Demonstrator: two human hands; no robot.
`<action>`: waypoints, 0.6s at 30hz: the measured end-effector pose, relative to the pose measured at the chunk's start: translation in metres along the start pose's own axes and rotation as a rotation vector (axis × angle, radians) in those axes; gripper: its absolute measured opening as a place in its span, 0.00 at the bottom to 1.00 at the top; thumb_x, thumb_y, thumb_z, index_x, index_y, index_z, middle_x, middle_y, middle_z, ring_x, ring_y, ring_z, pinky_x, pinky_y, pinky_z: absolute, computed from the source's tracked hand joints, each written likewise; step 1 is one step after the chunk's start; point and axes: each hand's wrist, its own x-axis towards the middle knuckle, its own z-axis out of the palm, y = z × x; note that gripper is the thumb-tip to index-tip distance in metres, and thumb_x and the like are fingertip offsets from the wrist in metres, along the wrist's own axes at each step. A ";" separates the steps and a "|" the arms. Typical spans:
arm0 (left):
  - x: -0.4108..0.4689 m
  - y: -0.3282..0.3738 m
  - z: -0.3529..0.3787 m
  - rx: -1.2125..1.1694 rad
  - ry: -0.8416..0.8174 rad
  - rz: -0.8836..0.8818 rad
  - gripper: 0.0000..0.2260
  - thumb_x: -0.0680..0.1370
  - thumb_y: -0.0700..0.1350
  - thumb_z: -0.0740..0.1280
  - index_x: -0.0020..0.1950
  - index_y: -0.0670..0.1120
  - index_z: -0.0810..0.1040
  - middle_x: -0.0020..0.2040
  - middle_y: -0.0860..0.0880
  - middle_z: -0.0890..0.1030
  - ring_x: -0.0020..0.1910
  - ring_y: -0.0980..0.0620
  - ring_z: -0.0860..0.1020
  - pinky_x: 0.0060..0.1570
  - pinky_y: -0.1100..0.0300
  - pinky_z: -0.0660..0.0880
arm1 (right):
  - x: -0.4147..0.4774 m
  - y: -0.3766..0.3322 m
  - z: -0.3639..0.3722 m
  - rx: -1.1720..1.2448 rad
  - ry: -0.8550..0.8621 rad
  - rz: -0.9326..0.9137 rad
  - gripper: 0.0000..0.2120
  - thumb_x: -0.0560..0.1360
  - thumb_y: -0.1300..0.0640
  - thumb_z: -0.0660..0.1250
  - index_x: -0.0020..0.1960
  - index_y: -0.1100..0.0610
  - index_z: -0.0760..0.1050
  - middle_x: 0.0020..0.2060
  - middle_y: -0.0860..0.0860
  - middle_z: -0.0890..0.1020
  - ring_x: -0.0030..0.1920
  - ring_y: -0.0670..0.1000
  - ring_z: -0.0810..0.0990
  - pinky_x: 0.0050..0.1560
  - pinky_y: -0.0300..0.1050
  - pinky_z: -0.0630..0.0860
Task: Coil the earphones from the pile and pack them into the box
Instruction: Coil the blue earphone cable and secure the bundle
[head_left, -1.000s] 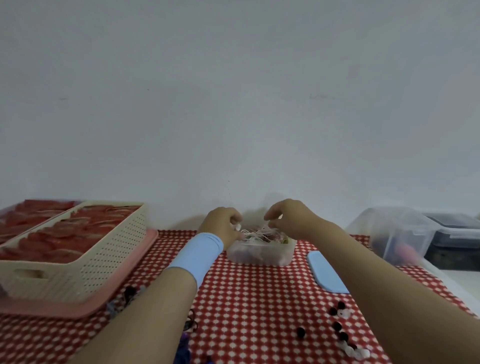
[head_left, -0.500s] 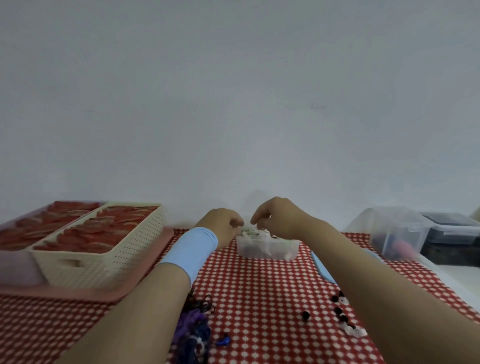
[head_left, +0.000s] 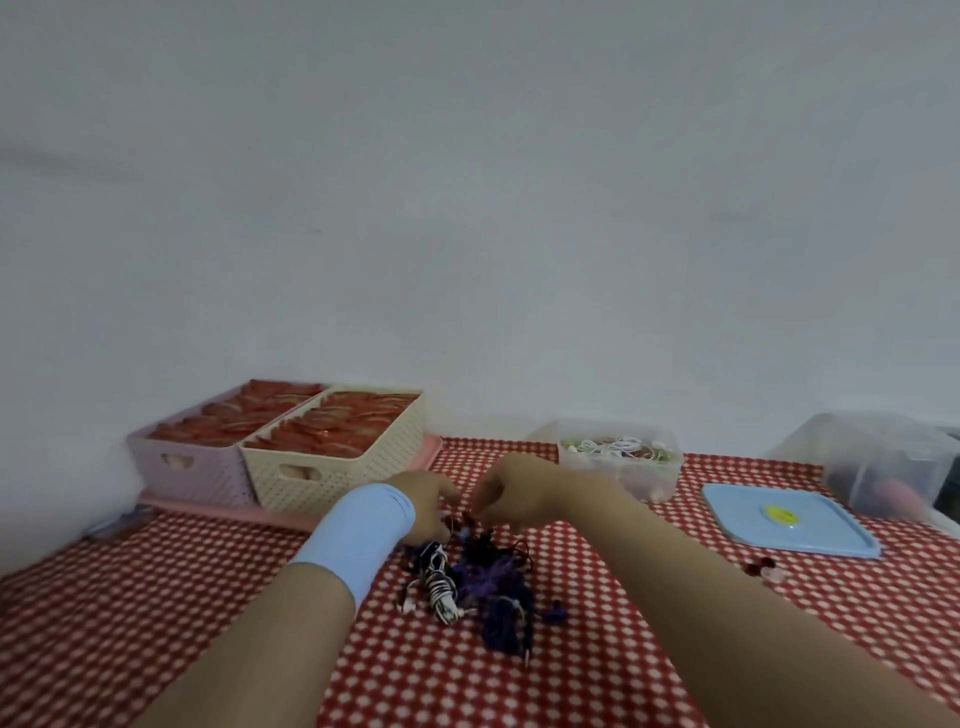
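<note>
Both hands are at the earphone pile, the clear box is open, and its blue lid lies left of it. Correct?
No. The head view shows the lid lying right of the box, not left. The left hand and right hand are at the pile, and the box is open.

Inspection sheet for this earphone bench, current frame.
Surface: red checked cloth, flat.
Job's things: tangled pile near centre; open box holds coiled earphones; lid beside it.
Clutter: baskets of red items on tray; clear bin; loose ear tips.
Hands: left hand and right hand curled at pile's far edge; grip unclear.
Cables: earphone cords only.
Surroundings: plain wall.
</note>
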 end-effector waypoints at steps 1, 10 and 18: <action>-0.004 -0.005 0.002 -0.017 -0.017 -0.006 0.22 0.79 0.48 0.68 0.73 0.52 0.71 0.70 0.49 0.74 0.65 0.47 0.74 0.64 0.55 0.72 | 0.004 -0.004 0.005 -0.024 -0.002 0.010 0.11 0.77 0.58 0.71 0.59 0.53 0.84 0.52 0.50 0.86 0.47 0.50 0.85 0.53 0.46 0.82; -0.013 -0.036 0.005 -0.154 -0.041 -0.020 0.22 0.76 0.39 0.64 0.70 0.52 0.70 0.59 0.48 0.78 0.53 0.50 0.77 0.56 0.53 0.77 | 0.026 -0.027 0.038 -0.167 0.068 -0.015 0.23 0.78 0.60 0.66 0.72 0.49 0.74 0.65 0.53 0.80 0.63 0.55 0.78 0.64 0.49 0.74; -0.006 -0.051 0.005 -0.169 0.108 -0.057 0.16 0.77 0.51 0.69 0.64 0.53 0.75 0.61 0.51 0.78 0.56 0.50 0.77 0.58 0.56 0.73 | 0.049 -0.034 0.043 -0.080 0.017 0.095 0.16 0.78 0.56 0.64 0.63 0.56 0.81 0.60 0.56 0.83 0.59 0.56 0.81 0.60 0.49 0.77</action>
